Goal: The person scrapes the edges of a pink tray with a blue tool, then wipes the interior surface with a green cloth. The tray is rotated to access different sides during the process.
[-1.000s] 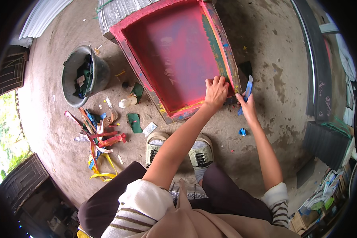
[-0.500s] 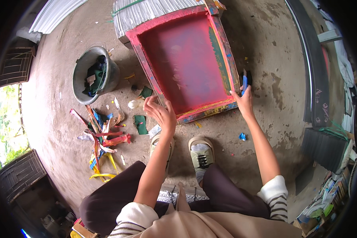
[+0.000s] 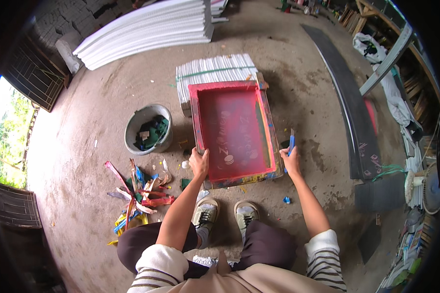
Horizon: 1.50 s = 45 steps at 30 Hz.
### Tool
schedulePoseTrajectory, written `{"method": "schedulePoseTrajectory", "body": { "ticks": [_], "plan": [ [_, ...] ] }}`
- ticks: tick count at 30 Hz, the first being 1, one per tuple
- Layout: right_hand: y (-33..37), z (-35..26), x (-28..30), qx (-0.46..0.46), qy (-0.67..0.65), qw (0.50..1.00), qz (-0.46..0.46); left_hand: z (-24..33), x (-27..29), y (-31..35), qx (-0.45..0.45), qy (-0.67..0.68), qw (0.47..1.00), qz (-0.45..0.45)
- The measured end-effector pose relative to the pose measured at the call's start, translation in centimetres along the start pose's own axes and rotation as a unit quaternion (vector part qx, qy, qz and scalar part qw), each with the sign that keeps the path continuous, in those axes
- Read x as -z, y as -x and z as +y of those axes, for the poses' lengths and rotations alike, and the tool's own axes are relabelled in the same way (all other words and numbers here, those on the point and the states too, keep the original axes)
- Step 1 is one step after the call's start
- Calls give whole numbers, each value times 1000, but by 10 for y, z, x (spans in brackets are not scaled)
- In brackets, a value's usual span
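Observation:
A screen-printing frame (image 3: 194, 115) with red-stained wooden sides and a reddish mesh lies in front of me, its far end against a strapped stack of white corrugated sheets (image 3: 215, 68). Faint pale markings show on the mesh. My left hand (image 3: 199, 163) is closed on the frame's left side near its close corner. In my right hand (image 3: 291, 162), just beside the frame's right edge, is a blue utility knife (image 3: 292, 144), its blade end pointing away from me. Whether the right fingers touch the frame, I cannot tell.
Left of the frame stands a grey bucket (image 3: 167, 141) with dark green scraps inside. Coloured tape-like scraps (image 3: 139, 193) lie heaped on the concrete floor. Larger white sheets (image 3: 146, 31) are stacked beyond. A long black board (image 3: 344, 107) runs along the right.
My left hand has gone from loosely open beside the frame to closed on its left side. The knife stays in my right hand. The whole view has tilted up, showing more room beyond.

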State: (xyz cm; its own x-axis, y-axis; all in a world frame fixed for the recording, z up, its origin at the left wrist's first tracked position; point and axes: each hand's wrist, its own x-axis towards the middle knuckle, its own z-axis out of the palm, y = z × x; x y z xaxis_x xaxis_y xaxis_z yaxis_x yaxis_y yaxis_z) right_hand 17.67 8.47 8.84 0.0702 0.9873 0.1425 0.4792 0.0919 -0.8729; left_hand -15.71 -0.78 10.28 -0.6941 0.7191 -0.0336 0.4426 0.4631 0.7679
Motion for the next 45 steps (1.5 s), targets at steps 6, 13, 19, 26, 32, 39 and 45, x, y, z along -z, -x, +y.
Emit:
{"method": "schedulePoseTrajectory", "body": {
  "ticks": [6,13,19,26,32,39,45],
  "plan": [
    [-64,-139,65,113,82,989,47,100,112,-27,-184,-86,979,31],
    [-79,-269,111,247,-37,961,118,240,204,-23,-440,-164,882,-41],
    [-47,-282,152,410,91,877,235,304,225,4,-515,-253,814,-94],
    [-14,-295,159,342,203,916,-43,301,207,15,-575,-279,764,-87],
    [-17,-299,146,367,157,916,-46,292,206,19,-599,-254,756,-72],
    [-7,-346,124,331,146,931,51,227,188,26,-449,37,846,284],
    [-30,-398,140,339,132,922,132,137,4,53,108,296,949,-21]
  ]
}}
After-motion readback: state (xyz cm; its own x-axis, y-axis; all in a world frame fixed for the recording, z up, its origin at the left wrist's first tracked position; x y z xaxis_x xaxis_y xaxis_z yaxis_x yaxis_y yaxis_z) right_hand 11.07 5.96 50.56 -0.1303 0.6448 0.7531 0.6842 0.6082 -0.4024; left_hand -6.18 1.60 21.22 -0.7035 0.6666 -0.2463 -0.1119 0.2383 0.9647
